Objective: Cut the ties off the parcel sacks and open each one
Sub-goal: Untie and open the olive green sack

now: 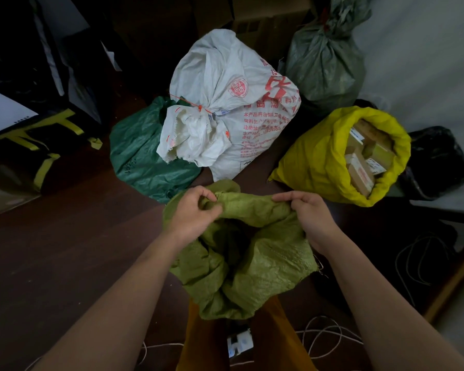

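**op:** Sacks all over the floor. Biggest is the white printed sack (233,103), neck knotted with a red tie (202,109). Yellow sack (314,162) to its right gapes open, boxes (364,153) showing.

**reply:** and the nearest one?

**op:** olive-green woven sack (252,258), right under me. Left hand (196,212) fingers pinch its far rim, right hand (308,212) fingers curl round the same edge, mouth loose between them.
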